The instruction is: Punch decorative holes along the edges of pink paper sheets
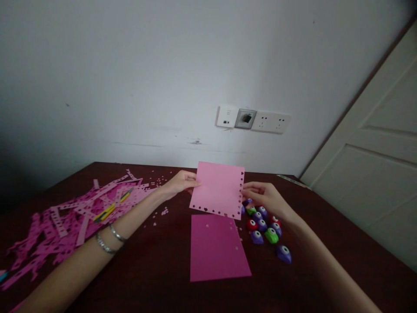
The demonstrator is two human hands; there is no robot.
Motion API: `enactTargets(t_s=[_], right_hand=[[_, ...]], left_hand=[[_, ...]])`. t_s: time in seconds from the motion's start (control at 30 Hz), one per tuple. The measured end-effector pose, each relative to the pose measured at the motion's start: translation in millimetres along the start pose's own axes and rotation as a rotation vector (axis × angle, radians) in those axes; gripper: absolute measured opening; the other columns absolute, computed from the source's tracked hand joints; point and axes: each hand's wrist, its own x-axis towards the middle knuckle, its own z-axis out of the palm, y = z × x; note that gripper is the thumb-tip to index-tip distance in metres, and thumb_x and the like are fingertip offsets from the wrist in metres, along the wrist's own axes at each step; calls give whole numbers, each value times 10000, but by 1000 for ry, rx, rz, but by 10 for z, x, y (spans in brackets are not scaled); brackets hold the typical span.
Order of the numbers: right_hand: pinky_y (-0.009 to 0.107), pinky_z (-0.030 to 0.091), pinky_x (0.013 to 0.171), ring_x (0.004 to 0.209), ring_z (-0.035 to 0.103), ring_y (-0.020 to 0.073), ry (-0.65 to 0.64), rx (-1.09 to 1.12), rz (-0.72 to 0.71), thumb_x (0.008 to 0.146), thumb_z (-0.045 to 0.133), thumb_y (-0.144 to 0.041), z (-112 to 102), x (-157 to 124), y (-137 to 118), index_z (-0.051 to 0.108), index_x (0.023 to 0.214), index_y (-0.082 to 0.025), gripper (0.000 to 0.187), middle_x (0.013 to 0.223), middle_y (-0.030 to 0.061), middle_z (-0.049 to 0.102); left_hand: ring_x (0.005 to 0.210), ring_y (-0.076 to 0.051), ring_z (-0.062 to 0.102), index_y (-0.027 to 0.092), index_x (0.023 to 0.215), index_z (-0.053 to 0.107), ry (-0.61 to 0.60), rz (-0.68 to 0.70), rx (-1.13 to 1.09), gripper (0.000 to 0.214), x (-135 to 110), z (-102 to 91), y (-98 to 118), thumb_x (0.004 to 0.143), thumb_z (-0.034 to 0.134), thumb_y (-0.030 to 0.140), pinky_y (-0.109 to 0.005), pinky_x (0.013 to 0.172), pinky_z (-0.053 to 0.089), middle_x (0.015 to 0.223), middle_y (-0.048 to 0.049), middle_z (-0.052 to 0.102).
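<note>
I hold a light pink paper sheet [219,188] up above the dark table, tilted toward me. Punched shapes run along its right and bottom edges. My left hand [180,181] pinches its left edge. My right hand [265,196] grips its right edge, fingers closed on the paper. Below it a darker pink sheet [217,248] lies flat on the table. Several small craft punches [265,228], purple, red and green, are clustered just under my right hand.
A heap of punched pink paper strips [65,221] covers the table's left side, with a yellow utility knife [112,205] on top. Tiny pink scraps [163,211] dot the table [156,269]. Wall sockets [252,118] are behind; a door [374,174] stands at right.
</note>
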Motion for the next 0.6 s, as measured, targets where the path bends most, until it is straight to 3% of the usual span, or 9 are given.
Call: enactTargets(t_s=[0.33, 0.43, 0.6], right_hand=[[226, 512, 489, 605, 611, 138, 173, -2, -17, 683, 671, -378, -130, -31, -4, 612, 810, -136, 279, 688, 29, 636], [240, 520, 486, 598, 617, 149, 256, 46, -6, 666, 687, -382, -241, -112, -7, 600, 819, -144, 296, 707, 38, 640], [254, 526, 453, 592, 626, 171, 340, 41, 22, 633, 710, -379, -391, -306, 87, 616, 798, -154, 295, 707, 54, 647]], left_hand=[[708, -157, 602, 137, 891, 639, -189, -6, 119, 337, -63, -94, 94, 689, 629, 407, -292, 626, 449, 818, -86, 659], [736, -163, 594, 146, 871, 649, -217, -31, 356, 333, -81, -25, -7, 686, 615, 421, -275, 624, 428, 829, -81, 662], [810, -190, 550, 152, 932, 633, -235, 37, 819, 436, -233, 324, -210, 617, 658, 453, -276, 688, 399, 898, -76, 624]])
